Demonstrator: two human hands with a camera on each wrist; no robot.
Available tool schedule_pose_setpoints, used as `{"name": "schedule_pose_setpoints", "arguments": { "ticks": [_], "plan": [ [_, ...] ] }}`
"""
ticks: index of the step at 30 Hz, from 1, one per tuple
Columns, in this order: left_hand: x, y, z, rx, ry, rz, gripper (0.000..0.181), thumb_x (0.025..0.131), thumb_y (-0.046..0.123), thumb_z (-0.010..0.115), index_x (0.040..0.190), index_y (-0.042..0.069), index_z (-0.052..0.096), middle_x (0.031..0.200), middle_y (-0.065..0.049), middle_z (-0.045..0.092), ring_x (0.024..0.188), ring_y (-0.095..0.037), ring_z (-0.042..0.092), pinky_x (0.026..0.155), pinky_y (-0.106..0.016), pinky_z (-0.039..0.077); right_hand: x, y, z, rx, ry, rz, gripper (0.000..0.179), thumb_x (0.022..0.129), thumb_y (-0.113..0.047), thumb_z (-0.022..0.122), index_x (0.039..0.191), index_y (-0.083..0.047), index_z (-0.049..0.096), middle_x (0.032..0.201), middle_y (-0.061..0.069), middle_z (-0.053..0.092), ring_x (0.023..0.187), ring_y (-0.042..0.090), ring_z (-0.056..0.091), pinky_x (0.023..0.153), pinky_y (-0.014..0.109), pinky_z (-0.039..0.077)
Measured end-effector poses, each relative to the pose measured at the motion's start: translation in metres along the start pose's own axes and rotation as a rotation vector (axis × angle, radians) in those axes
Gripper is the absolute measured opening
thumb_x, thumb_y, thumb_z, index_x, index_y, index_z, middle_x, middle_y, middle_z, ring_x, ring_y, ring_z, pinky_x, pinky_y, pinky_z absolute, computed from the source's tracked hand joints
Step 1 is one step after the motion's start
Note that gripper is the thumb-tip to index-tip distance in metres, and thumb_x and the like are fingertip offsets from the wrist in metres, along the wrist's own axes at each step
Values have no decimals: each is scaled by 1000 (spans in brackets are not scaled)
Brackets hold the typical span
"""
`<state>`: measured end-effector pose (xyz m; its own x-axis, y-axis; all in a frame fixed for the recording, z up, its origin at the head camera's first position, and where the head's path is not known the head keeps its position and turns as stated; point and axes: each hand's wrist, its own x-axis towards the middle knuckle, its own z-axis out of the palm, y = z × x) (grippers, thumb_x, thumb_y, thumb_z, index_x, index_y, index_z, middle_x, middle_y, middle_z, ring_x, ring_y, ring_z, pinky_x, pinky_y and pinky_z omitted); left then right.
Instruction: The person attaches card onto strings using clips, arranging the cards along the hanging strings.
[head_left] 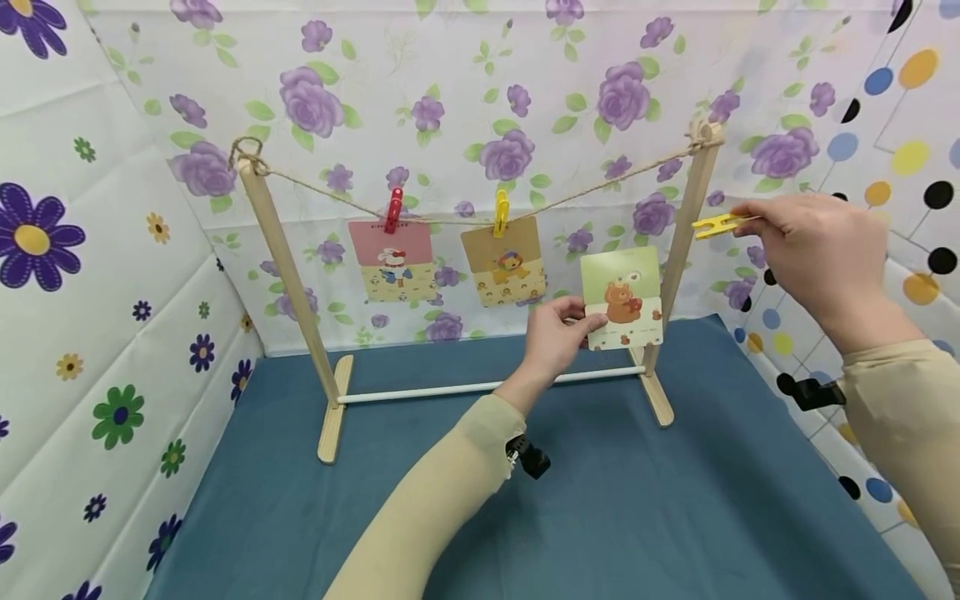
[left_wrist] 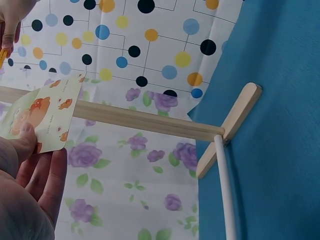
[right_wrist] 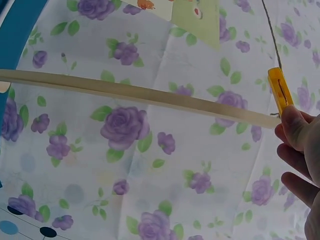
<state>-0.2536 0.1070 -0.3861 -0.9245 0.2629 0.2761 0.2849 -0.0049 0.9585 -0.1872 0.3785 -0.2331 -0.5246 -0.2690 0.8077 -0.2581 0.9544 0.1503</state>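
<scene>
My left hand (head_left: 555, 337) pinches a green and cream card (head_left: 622, 298) with a bear on it by its lower left edge, thumb in front and fingers behind. The card is held up below the twine (head_left: 600, 185), near the right post. Off to the right of that post, my right hand (head_left: 825, 258) pinches a yellow clothespin (head_left: 716, 226) between thumb and fingertips, its jaws pointing left. On the twine hang a pink card (head_left: 397, 279) under a red clothespin (head_left: 393, 210) and a brown card (head_left: 508, 271) under another yellow clothespin (head_left: 501, 213).
The twine is tied between two wooden posts (head_left: 288, 283) standing on wooden feet (head_left: 335, 408). A white rod (head_left: 420, 392) joins them low above the blue cloth (head_left: 247, 500). Flowered sheets (head_left: 450, 75) stand behind and at the left, a dotted sheet (head_left: 911, 108) at the right.
</scene>
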Motion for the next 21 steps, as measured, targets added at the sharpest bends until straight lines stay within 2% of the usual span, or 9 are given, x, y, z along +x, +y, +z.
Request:
{"name": "schedule_pose_setpoints", "arguments": {
  "ticks": [7,11,15,21],
  "plan": [
    [5,5,1,-19,-6,34,21,95,13,84,111,1,79,93,-7,75,72,-14,73,73,-47,64,14,-3,-2,12,45,-39,20,94,-11,84,113,-8,84,96,17,80,67,36,71,47,26,19],
    [7,8,1,-16,3,47,20,95,14,84,110,1,79,94,-6,75,72,-15,73,71,-41,64,23,-6,-2,-3,37,-61,16,97,-11,80,112,-8,84,97,16,80,74,37,74,46,29,20],
    [10,12,0,-9,12,63,20,95,13,84,110,0,78,95,-7,75,76,-16,73,69,-37,63,32,-8,-3,-16,14,-46,14,100,-10,76,112,-7,84,96,17,80,75,39,74,43,31,19],
    [15,20,-2,4,26,76,22,95,14,84,111,0,77,96,-8,75,76,-16,74,68,-33,63,44,-12,-5,-26,27,-53,16,101,-14,77,114,-8,84,93,18,79,77,40,73,44,33,22]
  ]
}}
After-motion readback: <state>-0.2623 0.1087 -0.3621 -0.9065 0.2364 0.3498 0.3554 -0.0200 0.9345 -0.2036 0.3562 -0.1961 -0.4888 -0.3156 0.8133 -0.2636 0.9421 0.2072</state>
